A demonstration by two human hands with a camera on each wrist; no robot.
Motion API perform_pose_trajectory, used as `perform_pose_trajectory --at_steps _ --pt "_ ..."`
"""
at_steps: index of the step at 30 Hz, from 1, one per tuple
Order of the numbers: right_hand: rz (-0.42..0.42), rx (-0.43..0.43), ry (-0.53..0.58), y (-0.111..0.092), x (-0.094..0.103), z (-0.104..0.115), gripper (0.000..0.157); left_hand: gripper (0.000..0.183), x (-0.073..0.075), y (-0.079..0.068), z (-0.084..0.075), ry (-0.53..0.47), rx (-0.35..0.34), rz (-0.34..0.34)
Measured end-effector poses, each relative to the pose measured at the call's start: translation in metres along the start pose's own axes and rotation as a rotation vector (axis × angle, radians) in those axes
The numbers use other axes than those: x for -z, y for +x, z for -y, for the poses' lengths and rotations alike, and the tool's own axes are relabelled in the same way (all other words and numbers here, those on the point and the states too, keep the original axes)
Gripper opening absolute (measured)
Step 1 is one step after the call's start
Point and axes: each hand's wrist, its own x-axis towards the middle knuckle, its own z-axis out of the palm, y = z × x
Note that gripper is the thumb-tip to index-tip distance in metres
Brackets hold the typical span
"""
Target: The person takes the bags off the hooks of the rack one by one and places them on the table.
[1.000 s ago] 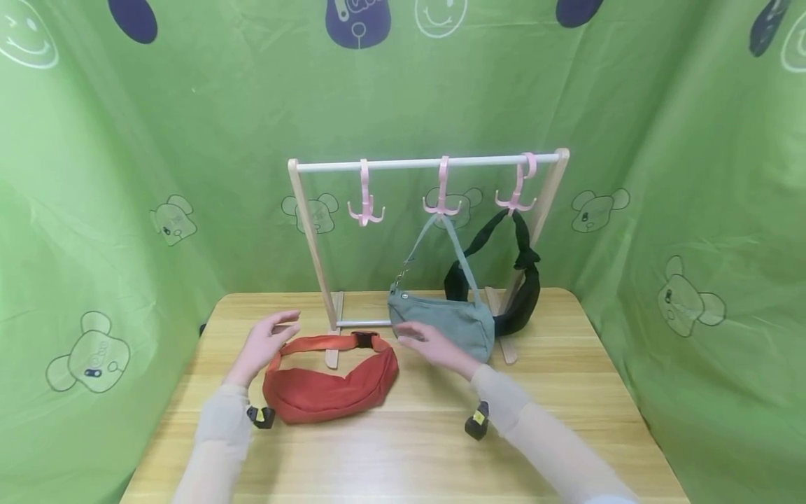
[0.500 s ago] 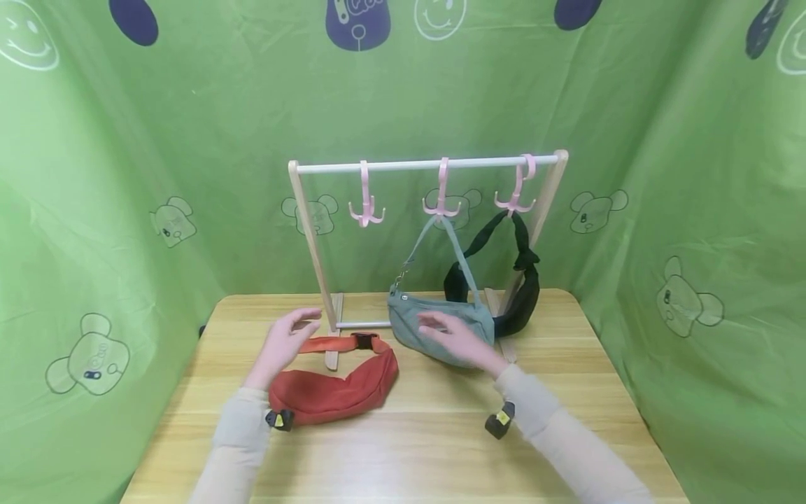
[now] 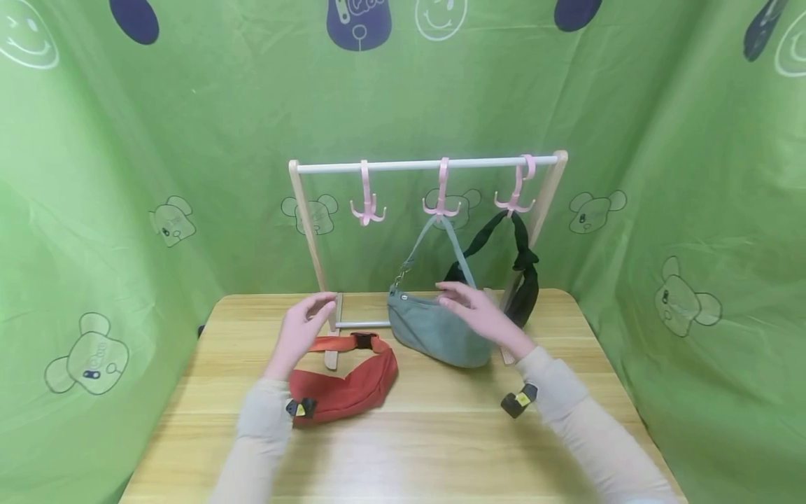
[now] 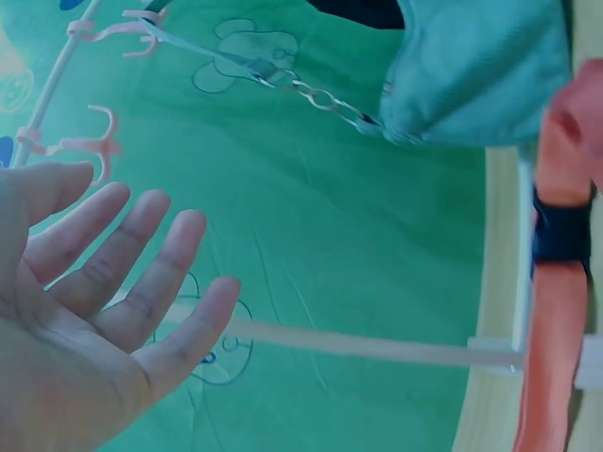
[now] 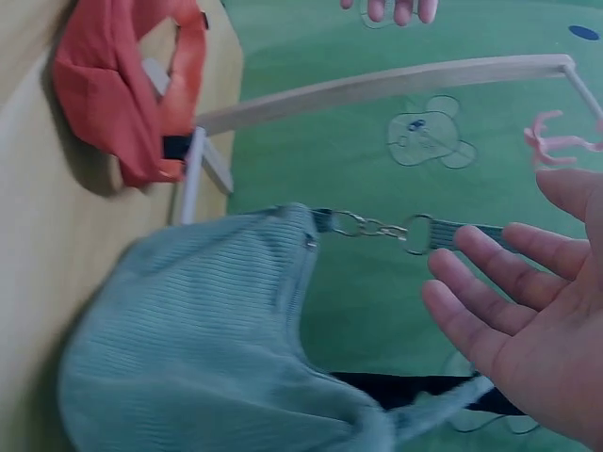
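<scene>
- The left hand was a little low and left of the middle of the frame, near the strap of the red bag, and its fingers were loose and spread wide
- The red bag lay on the counter, low and left of the middle
- The right hand was right of the middle, in front of the blue-green bag, with its fingers stretched out and apart
- The blue-green bag hung from the middle pink hook
- The black bag hung farther right
</scene>
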Motion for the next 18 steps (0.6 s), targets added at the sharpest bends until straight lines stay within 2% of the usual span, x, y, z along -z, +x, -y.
perform_pose_trajectory --at_steps 7,13,18 --pt "-0.054 0.03 -0.022 0.009 0.026 0.022 0.046 0.033 -0.013 0.013 -0.016 -0.096 0.023 -0.007" --pt "-0.112 0.064 -0.031 0.019 0.047 0.041 0.046 0.031 -0.023 0.025 -0.026 -0.155 0.014 0.005" --pt "-0.183 0.103 -0.095 0.03 0.063 0.055 0.045 0.033 -0.031 0.034 -0.03 -0.203 -0.018 -0.009"
